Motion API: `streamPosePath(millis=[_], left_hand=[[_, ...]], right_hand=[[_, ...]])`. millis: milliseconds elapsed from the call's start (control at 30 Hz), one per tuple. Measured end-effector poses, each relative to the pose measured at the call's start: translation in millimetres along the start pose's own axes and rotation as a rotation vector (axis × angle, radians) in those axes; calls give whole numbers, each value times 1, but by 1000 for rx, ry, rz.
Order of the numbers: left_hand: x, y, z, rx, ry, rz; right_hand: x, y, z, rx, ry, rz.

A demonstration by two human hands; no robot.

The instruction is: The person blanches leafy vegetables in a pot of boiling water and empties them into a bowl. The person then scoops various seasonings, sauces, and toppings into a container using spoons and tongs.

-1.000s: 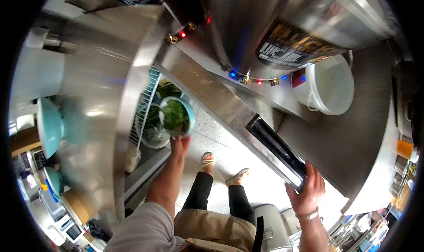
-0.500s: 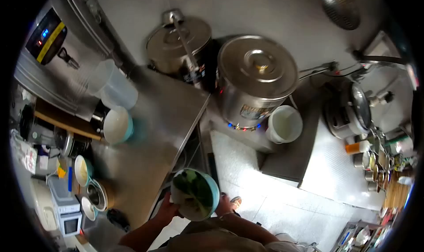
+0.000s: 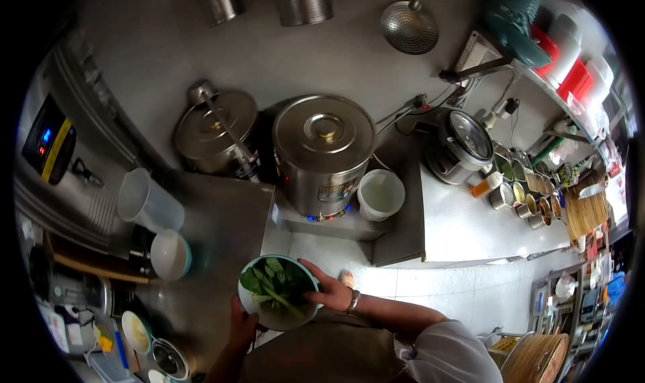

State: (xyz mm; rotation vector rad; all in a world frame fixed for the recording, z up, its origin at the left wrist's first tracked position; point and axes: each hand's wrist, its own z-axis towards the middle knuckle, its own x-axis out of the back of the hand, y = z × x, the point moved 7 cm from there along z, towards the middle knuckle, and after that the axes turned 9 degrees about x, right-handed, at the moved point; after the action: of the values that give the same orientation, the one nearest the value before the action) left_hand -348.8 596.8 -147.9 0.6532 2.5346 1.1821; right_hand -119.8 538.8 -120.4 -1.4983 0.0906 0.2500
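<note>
A teal-rimmed bowl (image 3: 279, 319) holding green leafy vegetables (image 3: 274, 282) is in front of my body, at the lower middle of the view. My left hand (image 3: 242, 322) grips its left side, fingers at the rim. On the right side, my right hand (image 3: 329, 290) has its thumb outside the rim and its fingertips reaching over the edge, close to the leaves. Beyond the bowl stand a large lidded steel pot (image 3: 325, 144) and a white bucket (image 3: 381, 195).
A smaller lidded pot (image 3: 218, 124) with a ladle stands at the back left. On the left counter (image 3: 222, 215) are a clear plastic jug (image 3: 149, 201) and a bowl (image 3: 169, 254). A cooker (image 3: 459, 148) and small containers (image 3: 531, 201) line the right counter (image 3: 470, 225).
The fridge drawer handle was let go by my right hand, which is now at the bowl. The bowl has come up from the open drawer, and the view has turned toward the counters.
</note>
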Motion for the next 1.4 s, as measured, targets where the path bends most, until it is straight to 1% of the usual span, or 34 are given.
streamPosePath(millis=[33, 167, 233, 267, 300, 333, 367, 400, 433, 467, 500, 600, 700, 800, 833, 900, 933, 1000, 1033, 1100, 1133, 1167, 1200, 1233, 1267, 1300, 1333, 1367, 1400], left_hand=[[-4, 6, 8, 13, -23, -2], [-31, 27, 39, 106, -160, -501], [-43, 56, 52, -88, -260, -210], [-50, 68, 60, -112, -237, -66], [-56, 81, 68, -137, -212, 78], [-57, 87, 77, -101, -130, 213], [-63, 95, 86, -81, -109, 128], [-70, 102, 95, -64, -87, 43], [-81, 110, 104, -66, -123, -257], [-88, 114, 112, -65, -154, -558], [-91, 115, 122, -84, -142, -622], [-99, 132, 131, -79, -71, -639], [-107, 151, 137, -88, -18, -671], [-109, 174, 146, -153, 4, -604], [-90, 167, 154, -163, 61, -536], [-40, 136, 167, -160, 179, -402], [-49, 145, 167, -160, 99, -457], [-72, 185, 172, -180, -70, -569], [-63, 186, 174, -189, -8, -602], [-34, 185, 182, -236, 74, -445], [-38, 193, 183, -225, 32, -466], [-41, 200, 184, -212, -9, -487], [-48, 207, 185, -198, -66, -521], [-53, 213, 186, -189, -120, -555], [-57, 216, 188, -184, -172, -587], [-49, 212, 193, -165, -144, -595], [-50, 214, 195, -154, -134, -561], [-53, 218, 197, -144, -124, -526], [-57, 222, 200, -133, -115, -493]], right_hand=[[12, 0, 2, -25, 49, -82], [53, 5, 29, 120, 39, -35], [71, -5, 49, -66, -13, 147], [86, -12, 60, -163, -41, 242], [117, 0, 77, -271, -126, 235], [160, 2, 102, -122, -37, 80], [212, -32, 130, 404, 240, -494], [256, -46, 156, 260, 347, -684], [300, -60, 177, 107, 452, -874], [329, -57, 203, 136, 505, -1044], [347, -52, 226, 59, 440, -1225], [370, -26, 278, -138, 283, -1543], [379, 3, 311, -348, 109, -1485], [383, 4, 317, -343, 27, -1386], [382, -3, 315, -287, 62, -1404], [382, -10, 311, -259, 75, -1357], [383, -19, 307, -240, 84, -1352], [388, -66, 279, -235, 160, -1211], [397, -84, 264, -221, 205, -1148], [419, -107, 224, -73, 291, -1031], [432, -110, 196, -3, 402, -946], [447, -94, 172, 113, 451, -706], [456, -79, 145, 141, 481, -452], [454, -79, 119, 105, 508, -205], [461, -62, 90, -25, 580, -105], [473, -33, 65, 29, 642, -74], [476, -18, 44, -3, 730, -79], [480, 6, 27, -46, 749, -161], [486, 32, 11, -61, 885, -34]])
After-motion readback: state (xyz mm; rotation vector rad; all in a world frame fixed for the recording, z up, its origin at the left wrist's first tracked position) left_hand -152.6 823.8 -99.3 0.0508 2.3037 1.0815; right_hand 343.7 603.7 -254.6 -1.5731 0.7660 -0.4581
